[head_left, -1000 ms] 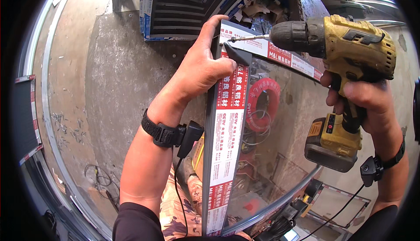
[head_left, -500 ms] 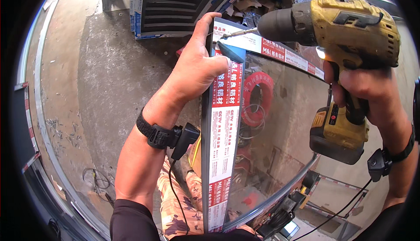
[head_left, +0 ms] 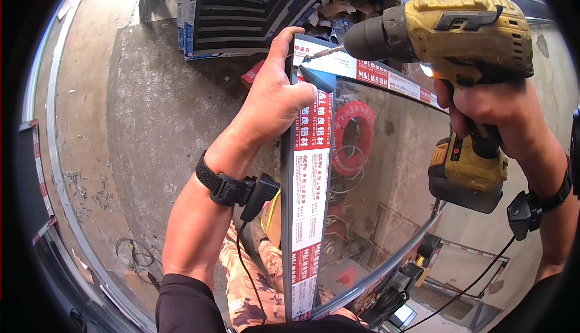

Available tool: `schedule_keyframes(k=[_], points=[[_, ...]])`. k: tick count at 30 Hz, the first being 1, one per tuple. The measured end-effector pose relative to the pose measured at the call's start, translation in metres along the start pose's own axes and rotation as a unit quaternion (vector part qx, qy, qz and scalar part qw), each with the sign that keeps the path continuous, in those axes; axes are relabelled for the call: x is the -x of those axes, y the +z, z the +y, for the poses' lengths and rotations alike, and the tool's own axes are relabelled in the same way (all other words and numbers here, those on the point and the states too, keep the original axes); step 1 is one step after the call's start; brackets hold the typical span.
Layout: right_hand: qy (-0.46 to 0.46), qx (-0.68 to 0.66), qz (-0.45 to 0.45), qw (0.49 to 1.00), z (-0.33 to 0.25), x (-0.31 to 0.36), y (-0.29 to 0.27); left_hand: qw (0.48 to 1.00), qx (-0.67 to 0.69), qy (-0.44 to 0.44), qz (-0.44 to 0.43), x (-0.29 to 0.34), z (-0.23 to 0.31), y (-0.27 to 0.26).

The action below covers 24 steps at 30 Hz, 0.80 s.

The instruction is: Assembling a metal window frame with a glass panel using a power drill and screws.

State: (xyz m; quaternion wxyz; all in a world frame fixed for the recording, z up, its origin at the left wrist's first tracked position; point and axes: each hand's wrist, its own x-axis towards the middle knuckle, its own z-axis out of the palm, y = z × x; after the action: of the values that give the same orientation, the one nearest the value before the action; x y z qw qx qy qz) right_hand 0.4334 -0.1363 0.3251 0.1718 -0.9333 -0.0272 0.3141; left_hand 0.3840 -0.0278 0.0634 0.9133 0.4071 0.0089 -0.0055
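The left hand is clamped on a corner of the dark-edged, clear-paned frame; the right hand grips the yellow-and-black cordless drill, its bit at that corner. Printed red-and-white film faces the frame.

Scuffed, matt plastic encases the yellow power drill at upper right, its bit of shiny metal. At centre, smooth printed film covers the dark frame beside a glossy, transparent pane. Rough, concrete-like floor spreads at left; matt cloth strap, lower centre-left.
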Motion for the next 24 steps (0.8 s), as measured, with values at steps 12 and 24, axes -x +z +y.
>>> schedule_keyframes(k=[12,24], points=[[-0.025,0.006,-0.026,0.999,0.009,-0.004,0.004,0.998,-0.057,-0.012,0.012,0.008,0.002,-0.005],[-0.06,-0.072,0.014,0.996,0.111,0.096,0.01,0.966,-0.258,0.019,0.022,0.02,0.011,-0.02]])
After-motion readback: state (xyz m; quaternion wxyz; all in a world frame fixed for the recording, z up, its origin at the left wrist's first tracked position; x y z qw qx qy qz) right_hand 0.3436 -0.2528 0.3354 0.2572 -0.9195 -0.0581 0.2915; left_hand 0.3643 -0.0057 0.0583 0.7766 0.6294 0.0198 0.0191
